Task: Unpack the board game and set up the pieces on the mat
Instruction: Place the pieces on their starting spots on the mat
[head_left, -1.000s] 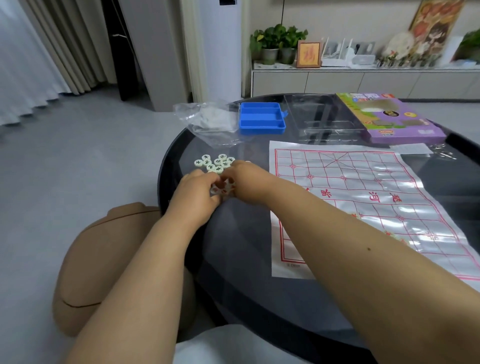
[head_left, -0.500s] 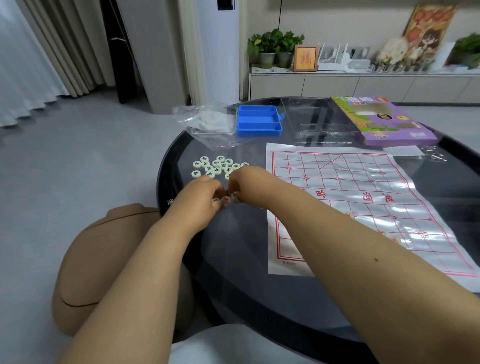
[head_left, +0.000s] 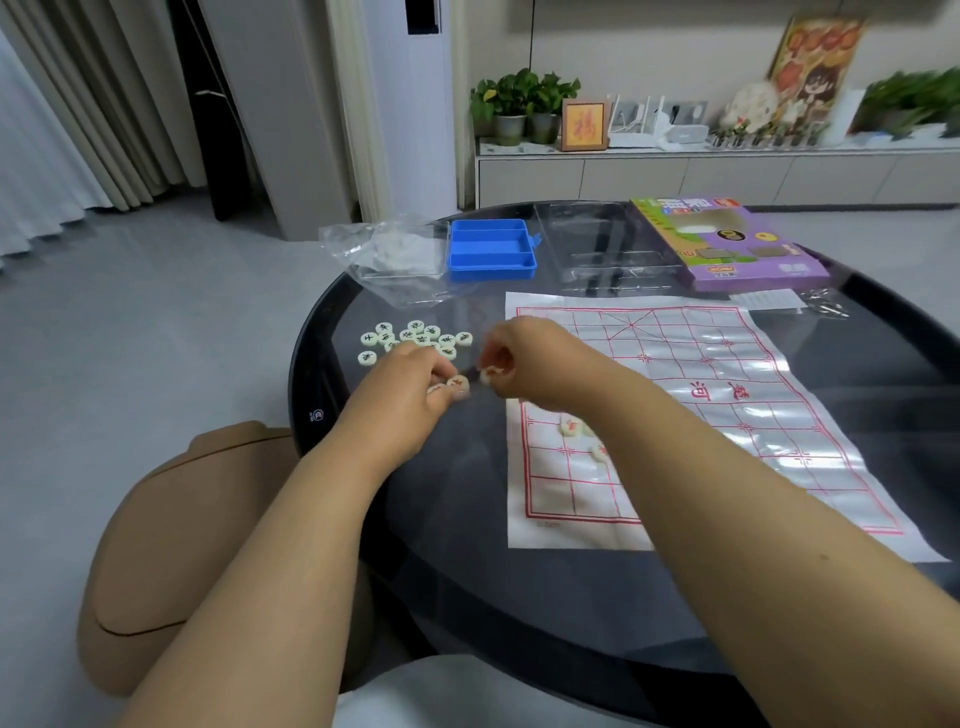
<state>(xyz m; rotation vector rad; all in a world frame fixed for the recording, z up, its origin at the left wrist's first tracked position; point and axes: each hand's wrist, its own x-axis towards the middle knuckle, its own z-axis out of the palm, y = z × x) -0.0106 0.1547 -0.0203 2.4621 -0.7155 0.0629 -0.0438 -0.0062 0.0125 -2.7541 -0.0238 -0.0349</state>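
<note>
Hands: two, left and right
Mats: one
Blue trays: one
Purple boxes: one
Potted plants: two

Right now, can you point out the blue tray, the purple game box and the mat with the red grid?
blue tray (head_left: 491, 248): head view, on its middle compartment.
purple game box (head_left: 727, 244): head view, on its top face.
mat (head_left: 727, 395): head view, on a bare stretch of the red grid.

Both forearms are bare to the frame's edge, hands without rings or sleeves.
</note>
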